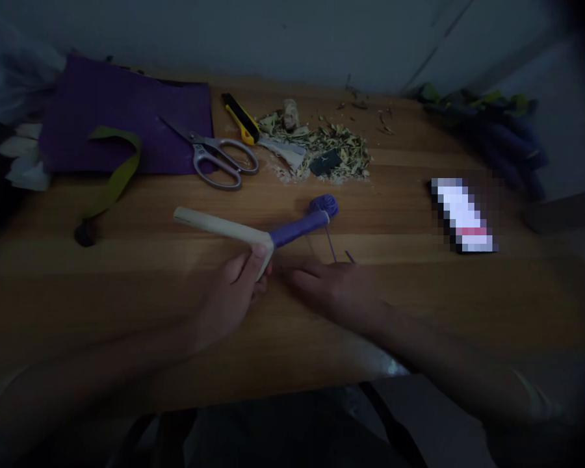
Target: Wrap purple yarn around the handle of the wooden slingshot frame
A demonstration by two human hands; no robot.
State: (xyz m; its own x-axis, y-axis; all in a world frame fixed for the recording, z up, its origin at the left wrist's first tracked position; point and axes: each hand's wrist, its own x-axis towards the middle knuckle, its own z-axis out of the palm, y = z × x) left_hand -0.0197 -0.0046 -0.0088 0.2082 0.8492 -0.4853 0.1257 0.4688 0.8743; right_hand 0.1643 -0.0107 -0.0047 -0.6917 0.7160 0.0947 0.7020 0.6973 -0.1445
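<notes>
My left hand (238, 283) is closed around the lower stem of a peeled, Y-shaped forked stick (219, 225), thumb pressed just below the fork. Its left arm is bare pale wood. Purple cord (299, 229) is wound tightly around the right arm, from the fork almost to the tip. A strand (331, 244) runs down from that tip to my right hand (334, 286), which is closed on the cord. A short end pokes out above the knuckles. Behind the wrapped tip sits a small ball of purple cord (324, 204). The right fingertips are partly hidden in shadow.
Scissors (219, 170) lie partly on a purple sheet (127, 123) at back left, near an olive strap (121, 175). A yellow utility knife (241, 120) rests beside wood shavings (341, 146). Right of these are a phone (463, 214) and a dark bluish bundle (507, 136).
</notes>
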